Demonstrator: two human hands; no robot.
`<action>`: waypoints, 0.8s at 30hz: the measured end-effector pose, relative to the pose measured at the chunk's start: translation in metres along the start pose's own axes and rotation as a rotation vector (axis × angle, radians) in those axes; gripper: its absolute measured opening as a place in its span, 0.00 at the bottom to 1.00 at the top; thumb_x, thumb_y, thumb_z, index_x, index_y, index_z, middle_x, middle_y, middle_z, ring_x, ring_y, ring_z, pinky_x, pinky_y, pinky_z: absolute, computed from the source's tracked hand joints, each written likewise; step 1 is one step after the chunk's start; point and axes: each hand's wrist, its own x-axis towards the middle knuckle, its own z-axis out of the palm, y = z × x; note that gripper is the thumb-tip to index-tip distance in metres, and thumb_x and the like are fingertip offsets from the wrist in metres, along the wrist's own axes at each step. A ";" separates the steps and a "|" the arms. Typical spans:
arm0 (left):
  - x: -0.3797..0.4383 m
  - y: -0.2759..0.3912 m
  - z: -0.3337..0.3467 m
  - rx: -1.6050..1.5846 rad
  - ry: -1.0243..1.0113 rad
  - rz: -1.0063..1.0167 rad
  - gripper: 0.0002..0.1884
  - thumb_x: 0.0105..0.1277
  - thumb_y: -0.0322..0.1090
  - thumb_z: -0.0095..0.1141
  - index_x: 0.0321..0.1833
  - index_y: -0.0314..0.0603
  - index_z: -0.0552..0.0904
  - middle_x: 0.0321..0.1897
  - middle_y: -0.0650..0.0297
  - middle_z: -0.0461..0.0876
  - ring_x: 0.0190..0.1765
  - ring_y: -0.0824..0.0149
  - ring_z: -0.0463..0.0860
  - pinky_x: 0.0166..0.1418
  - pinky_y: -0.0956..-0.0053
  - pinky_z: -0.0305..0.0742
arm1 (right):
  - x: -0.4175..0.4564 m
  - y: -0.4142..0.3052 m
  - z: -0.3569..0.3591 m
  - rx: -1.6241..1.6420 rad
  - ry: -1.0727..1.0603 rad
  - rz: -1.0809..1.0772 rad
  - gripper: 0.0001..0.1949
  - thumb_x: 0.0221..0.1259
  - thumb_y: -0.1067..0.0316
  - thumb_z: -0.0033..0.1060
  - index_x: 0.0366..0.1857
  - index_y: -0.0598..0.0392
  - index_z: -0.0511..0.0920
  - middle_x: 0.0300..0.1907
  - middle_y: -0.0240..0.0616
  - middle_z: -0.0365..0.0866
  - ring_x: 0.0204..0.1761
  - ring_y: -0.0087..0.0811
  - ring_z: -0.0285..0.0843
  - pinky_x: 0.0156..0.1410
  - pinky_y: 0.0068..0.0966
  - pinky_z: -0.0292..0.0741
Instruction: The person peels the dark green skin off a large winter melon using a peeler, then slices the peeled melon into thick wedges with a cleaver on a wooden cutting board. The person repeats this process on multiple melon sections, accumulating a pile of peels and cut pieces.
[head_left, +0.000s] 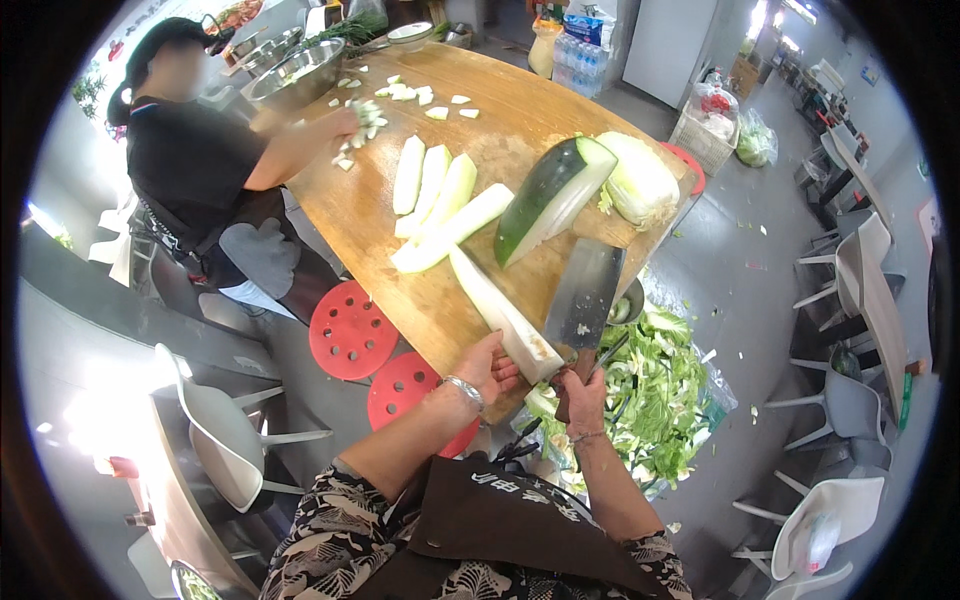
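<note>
My left hand is curled around the near end of a long pale winter melon wedge, palm turned up. The wedge slants away over the table's near corner. In my right hand is the brown handle of a cleaver; its broad blade shows flat side up, right of the wedge. A thin metal rod beside that hand is too small to identify. Beyond the blade lies a large winter melon piece with dark green rind. More pale melon strips are grouped to its left.
A napa cabbage sits at the right edge of the wooden table. A person at the left handles cut pieces near a steel bowl. Cabbage leaves are heaped below on the right. Red stools stand left.
</note>
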 end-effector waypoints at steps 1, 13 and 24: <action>-0.001 -0.001 0.003 0.002 0.032 0.016 0.20 0.68 0.55 0.53 0.48 0.46 0.77 0.44 0.61 0.78 0.46 0.61 0.78 0.53 0.62 0.74 | -0.002 0.001 0.000 -0.003 -0.004 0.001 0.12 0.58 0.70 0.63 0.42 0.55 0.71 0.34 0.33 0.81 0.30 0.21 0.77 0.32 0.20 0.72; -0.019 0.006 -0.016 -0.314 -0.282 0.121 0.24 0.71 0.55 0.53 0.58 0.44 0.78 0.48 0.57 0.84 0.50 0.56 0.83 0.59 0.52 0.77 | -0.042 -0.010 0.010 -0.012 -0.189 0.041 0.15 0.63 0.70 0.60 0.49 0.57 0.67 0.41 0.39 0.85 0.31 0.24 0.81 0.33 0.19 0.77; -0.023 0.011 -0.033 -0.516 -0.611 0.023 0.30 0.74 0.55 0.44 0.67 0.36 0.67 0.52 0.47 0.74 0.49 0.52 0.76 0.53 0.56 0.75 | -0.099 -0.055 -0.048 -0.399 0.028 -0.055 0.14 0.56 0.64 0.70 0.38 0.57 0.73 0.25 0.27 0.75 0.24 0.17 0.69 0.29 0.20 0.70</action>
